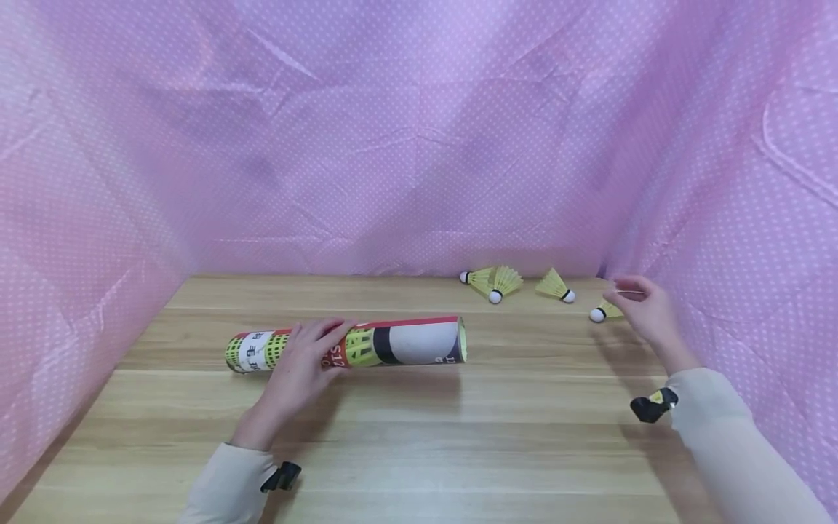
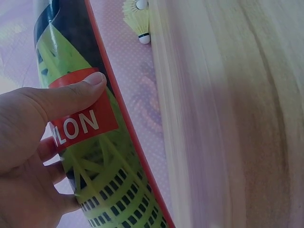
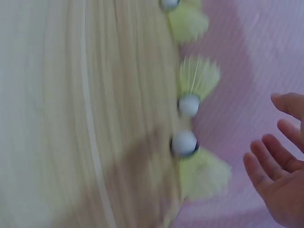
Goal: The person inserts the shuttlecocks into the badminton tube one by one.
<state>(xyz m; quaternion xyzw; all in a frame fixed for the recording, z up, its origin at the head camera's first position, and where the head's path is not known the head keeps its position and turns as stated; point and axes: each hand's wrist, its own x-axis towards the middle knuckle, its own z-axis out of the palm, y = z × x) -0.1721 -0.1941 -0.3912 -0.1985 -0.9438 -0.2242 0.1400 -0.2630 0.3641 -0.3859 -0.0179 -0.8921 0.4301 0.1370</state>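
My left hand [image 1: 302,367] grips a printed shuttlecock tube [image 1: 419,343] lying sideways over the table. Its right end faces the shuttlecocks, and in the left wrist view the thumb lies across a red label with white letters. At the right, my right hand [image 1: 648,316] hovers by a yellow shuttlecock with a white head [image 1: 597,315], partly covering its skirt in the head view. The right wrist view has that hand's fingers [image 3: 271,154] loosely bent, apart from the shuttlecock [image 3: 206,175], with nothing between them.
Along the table's back edge lie another single shuttlecock [image 1: 555,286] and a pair close together, one on the left [image 1: 480,277] and one overlapping it [image 1: 505,281]. Pink dotted cloth [image 1: 419,145] hangs behind and at both sides of the wooden table [image 1: 419,451].
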